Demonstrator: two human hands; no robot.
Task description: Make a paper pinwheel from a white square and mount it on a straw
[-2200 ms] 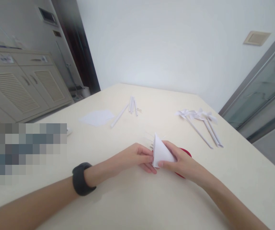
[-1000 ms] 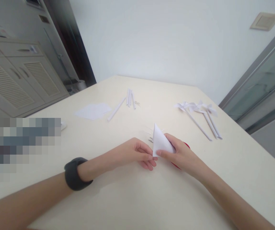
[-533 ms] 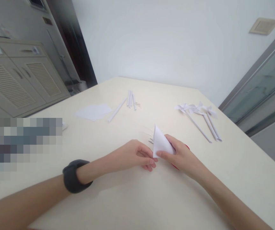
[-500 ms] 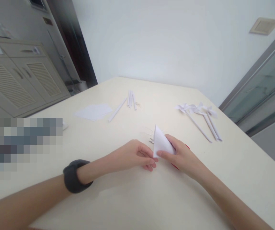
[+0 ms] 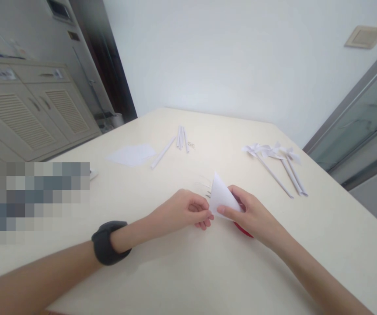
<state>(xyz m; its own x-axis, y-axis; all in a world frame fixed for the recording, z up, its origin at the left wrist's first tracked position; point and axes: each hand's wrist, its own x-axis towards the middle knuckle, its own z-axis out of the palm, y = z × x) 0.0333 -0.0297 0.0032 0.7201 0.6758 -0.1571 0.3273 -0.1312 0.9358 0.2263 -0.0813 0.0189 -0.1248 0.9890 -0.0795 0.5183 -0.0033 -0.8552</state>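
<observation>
A white sheet of paper folded into a triangle [image 5: 221,197] stands tilted above the table, its point upward. My right hand [image 5: 246,208] grips it along the right side, thumb in front and fingers behind. At its lower left corner, my left hand [image 5: 198,210] pinches the paper between thumb and forefinger, the other fingers curled. Beneath the paper and my right hand lie red-handled scissors [image 5: 243,229], mostly hidden; only part of a handle and the metal tips show. Thin wires [image 5: 203,180] lie just behind the paper.
Paper pinwheels [image 5: 270,151] on rolled sticks lie at the right. Several rolled paper sticks [image 5: 181,138] and small wire pieces [image 5: 191,145] lie at the back, with one longer paper stick [image 5: 163,153] beside them. White paper sheets [image 5: 131,155] are at the left of the table [image 5: 175,271].
The left fingertips have closed on the paper's lower left corner. The paper has turned slightly, showing a broader face, and more of the red handle shows. The view has shifted a little.
</observation>
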